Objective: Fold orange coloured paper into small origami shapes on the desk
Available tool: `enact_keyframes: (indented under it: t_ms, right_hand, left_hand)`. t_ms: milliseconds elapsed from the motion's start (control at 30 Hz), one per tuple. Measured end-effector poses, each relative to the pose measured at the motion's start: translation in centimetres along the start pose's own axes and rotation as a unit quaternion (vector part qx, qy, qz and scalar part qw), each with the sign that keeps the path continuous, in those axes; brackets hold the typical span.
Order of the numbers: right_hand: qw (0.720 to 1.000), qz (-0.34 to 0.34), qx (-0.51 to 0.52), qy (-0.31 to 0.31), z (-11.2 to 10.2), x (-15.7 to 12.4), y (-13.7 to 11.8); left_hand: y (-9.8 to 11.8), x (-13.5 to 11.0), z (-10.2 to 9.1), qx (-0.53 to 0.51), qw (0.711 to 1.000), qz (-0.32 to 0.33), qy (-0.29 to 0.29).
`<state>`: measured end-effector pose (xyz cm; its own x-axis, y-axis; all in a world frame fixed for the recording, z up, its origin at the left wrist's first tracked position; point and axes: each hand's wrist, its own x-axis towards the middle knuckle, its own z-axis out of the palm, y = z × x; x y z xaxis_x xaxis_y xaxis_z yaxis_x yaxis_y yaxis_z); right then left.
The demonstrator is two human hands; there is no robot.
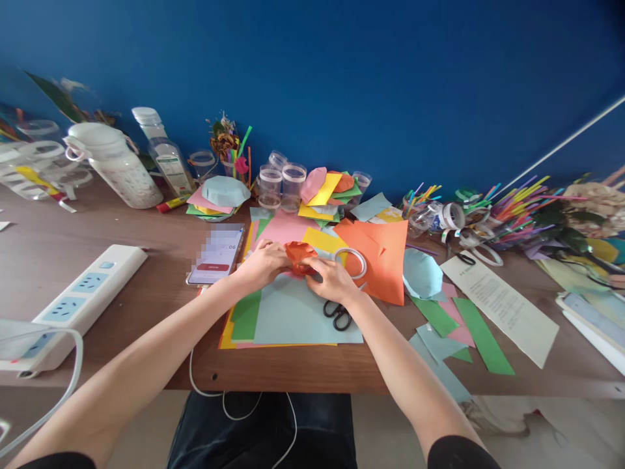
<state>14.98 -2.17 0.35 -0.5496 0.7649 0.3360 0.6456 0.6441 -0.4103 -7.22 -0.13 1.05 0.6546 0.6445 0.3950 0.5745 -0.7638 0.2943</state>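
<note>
Between my two hands is a small crumpled piece of orange paper [299, 253], cupped like a shallow bowl. My left hand [266, 262] grips its left side, fingers closed at the edge. On the right side, my right hand [328, 277] pinches it with thumb and fingers. Beneath them lies a stack of coloured paper with a light blue sheet [293, 316] on top. Black-handled scissors [338, 315] rest on that sheet beside my right wrist, their blades partly hidden. A roll of white tape [359, 262] and a large orange sheet [385, 260] lie just to the right.
A phone [215, 254] and a white power strip [90, 293] lie left. Behind stand a white bottle [114, 163], plastic cups [293, 185] and folded paper pieces [225, 192]. Right are green paper strips [483, 335], a printed sheet [502, 306] and colourful straws [522, 205].
</note>
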Motion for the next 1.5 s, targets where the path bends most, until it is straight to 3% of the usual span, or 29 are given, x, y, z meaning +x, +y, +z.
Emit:
enact_keyframes:
  t_ms: [200, 367, 567, 767, 967, 1500]
  right_hand:
    - [0.999, -0.004, 0.041, 0.032, -0.3, 0.0, -0.1]
    - [0.997, 0.019, -0.014, 0.067, -1.2, 0.4, 1.1]
    - [0.999, -0.010, -0.050, 0.015, -0.9, 0.4, 2.5]
    - [0.995, -0.040, -0.083, 0.031, -0.7, 0.4, 2.3]
    - [0.991, -0.047, -0.123, 0.017, -1.2, 0.4, 1.5]
    - [0.994, -0.054, -0.089, -0.037, -1.2, 0.3, 1.0]
  left_hand:
    - [1.3, -0.2, -0.3, 0.019, 1.000, -0.005, 0.012]
    - [2.2, 0.0, 0.5, 0.014, 1.000, 0.003, -0.012]
    - [1.7, 0.1, 0.3, 0.012, 1.000, 0.002, -0.026]
    - [1.6, 0.0, -0.3, 0.024, 1.000, -0.021, -0.001]
    - [2.4, 0.0, -0.1, 0.011, 0.999, -0.001, -0.038]
    - [1.0, 0.5, 1.0, 0.004, 0.999, -0.023, -0.038]
